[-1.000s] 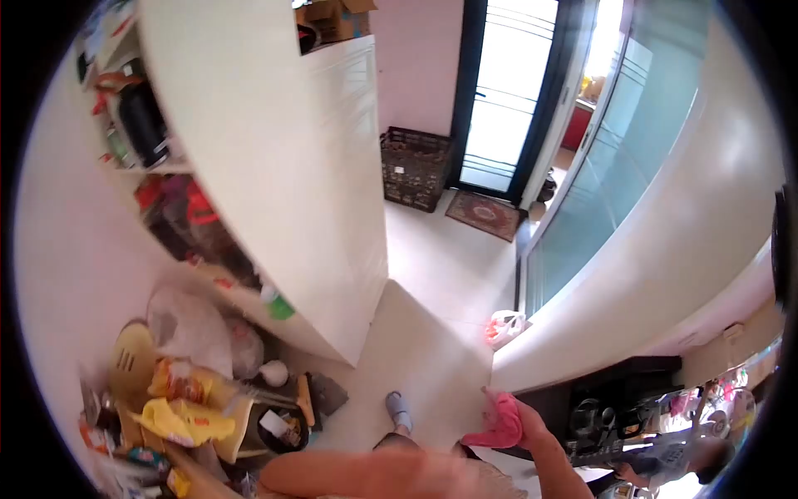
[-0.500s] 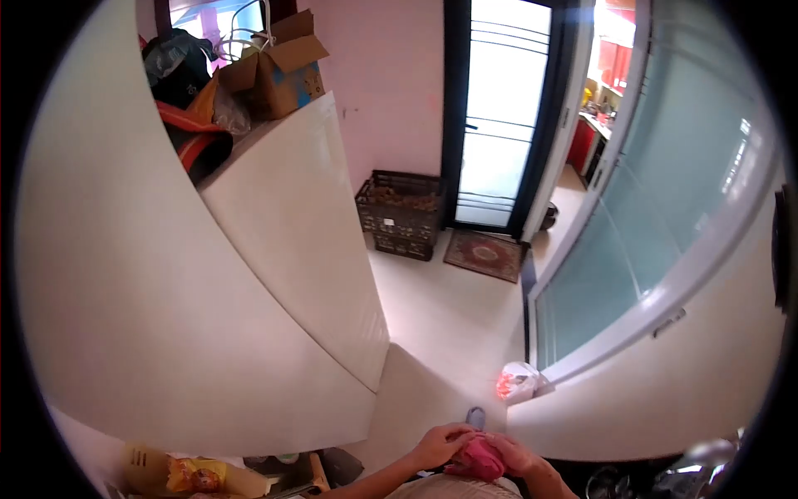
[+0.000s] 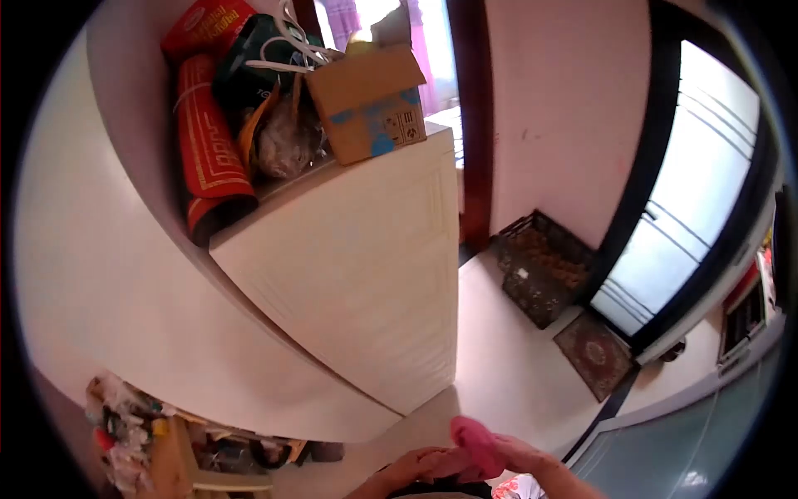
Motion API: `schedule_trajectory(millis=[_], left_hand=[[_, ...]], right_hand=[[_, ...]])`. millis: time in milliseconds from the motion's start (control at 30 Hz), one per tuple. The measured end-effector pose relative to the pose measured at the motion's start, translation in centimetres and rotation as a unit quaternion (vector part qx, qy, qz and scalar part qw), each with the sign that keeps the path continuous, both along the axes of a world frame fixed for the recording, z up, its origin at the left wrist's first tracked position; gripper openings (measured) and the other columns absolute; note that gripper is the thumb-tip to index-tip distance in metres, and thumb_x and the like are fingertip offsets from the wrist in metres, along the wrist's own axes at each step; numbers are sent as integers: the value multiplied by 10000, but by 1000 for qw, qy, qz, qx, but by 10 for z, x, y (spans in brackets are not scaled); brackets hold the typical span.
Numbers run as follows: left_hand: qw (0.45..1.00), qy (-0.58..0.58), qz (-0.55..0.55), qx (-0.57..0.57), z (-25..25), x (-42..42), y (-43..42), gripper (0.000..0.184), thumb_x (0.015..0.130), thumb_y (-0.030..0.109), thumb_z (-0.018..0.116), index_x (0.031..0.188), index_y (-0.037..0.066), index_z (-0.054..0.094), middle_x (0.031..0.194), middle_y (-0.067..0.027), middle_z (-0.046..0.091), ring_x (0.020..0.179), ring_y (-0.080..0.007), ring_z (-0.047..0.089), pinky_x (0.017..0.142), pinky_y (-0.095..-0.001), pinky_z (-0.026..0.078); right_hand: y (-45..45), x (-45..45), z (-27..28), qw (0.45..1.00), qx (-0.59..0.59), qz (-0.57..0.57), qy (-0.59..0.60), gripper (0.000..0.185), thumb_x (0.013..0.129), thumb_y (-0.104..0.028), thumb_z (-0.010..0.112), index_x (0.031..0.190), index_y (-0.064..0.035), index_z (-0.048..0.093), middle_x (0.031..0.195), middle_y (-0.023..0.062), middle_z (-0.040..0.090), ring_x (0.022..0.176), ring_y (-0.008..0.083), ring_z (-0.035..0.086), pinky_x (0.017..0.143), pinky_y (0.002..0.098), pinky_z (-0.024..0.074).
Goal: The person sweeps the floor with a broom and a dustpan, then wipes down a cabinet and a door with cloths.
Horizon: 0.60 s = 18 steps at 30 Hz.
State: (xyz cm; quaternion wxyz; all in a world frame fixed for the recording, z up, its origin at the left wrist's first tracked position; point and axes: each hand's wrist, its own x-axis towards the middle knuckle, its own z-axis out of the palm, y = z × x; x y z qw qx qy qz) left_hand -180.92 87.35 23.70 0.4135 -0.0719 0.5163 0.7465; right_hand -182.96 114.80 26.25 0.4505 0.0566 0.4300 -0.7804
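Observation:
Low in the view, a bunched pink cloth [image 3: 475, 445] is between my two hands, in front of my body. My right hand [image 3: 517, 455] is closed around its right side. My left hand [image 3: 413, 466] closes on the cloth's left end, its fingers partly blurred. Part of the cloth rises in a rounded fold above my hands.
A white cabinet [image 3: 357, 266] stands ahead, with a cardboard box [image 3: 370, 104] and a red roll [image 3: 212, 141] on top. Beyond are a dark crate [image 3: 540, 279], a patterned mat [image 3: 595, 353] and a glass door [image 3: 686, 191]. An open drawer [image 3: 224, 482] lies lower left.
My view has swung left, so cabinet and doors sit farther right. The pink cloth has been lifted and spread a little between my hands, which have moved slightly apart.

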Motion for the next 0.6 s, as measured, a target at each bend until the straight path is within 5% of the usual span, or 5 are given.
schedule_trajectory(millis=[267, 333, 400, 567, 600], left_hand=[[981, -66, 183, 10, 32, -18, -13, 318, 903, 279, 578, 1076, 17, 625, 943, -40, 628, 757, -130, 587, 665, -256, 492], [685, 545, 76, -477, -20, -17, -68, 275, 913, 213, 536, 1039, -13, 627, 957, -76, 645, 834, -190, 607, 746, -303, 495], [841, 237, 453, -176, 82, -44, -58, 254, 874, 176, 530, 1000, -24, 622, 953, -94, 645, 890, -264, 597, 818, -390, 478], [319, 683, 543, -369, 214, -120, -66, 218, 816, 186, 564, 930, 9, 620, 958, -82, 624, 886, -283, 568, 900, -472, 406], [358, 717, 449, -395, 187, -138, -104, 203, 780, 199, 591, 896, 34, 612, 953, -58, 609, 867, -275, 556, 912, -496, 376]], right_hand=[[-11, -52, -47, 997, 34, 22, -67, 373, 902, -200, 584, 1198, 14, 510, 1038, 82, 620, 924, 172, 597, 839, 319, 494], [-18, -64, -43, 996, -24, -39, -81, 285, 879, -62, 538, 1154, 9, 514, 1015, 105, 608, 878, 200, 608, 816, 320, 496], [-27, -87, -41, 995, 65, -76, 20, 314, 849, -47, 538, 1159, 1, 512, 991, 80, 599, 878, 183, 592, 805, 317, 489], [-54, -180, 32, 900, 128, -298, 293, 545, 812, 3, 528, 1314, -21, 315, 1090, 124, 463, 1040, 225, 495, 902, 371, 423], [-65, -214, 30, 750, 236, -398, 473, 475, 844, -32, 564, 1272, -1, 361, 1084, 146, 457, 999, 246, 497, 883, 379, 417]])
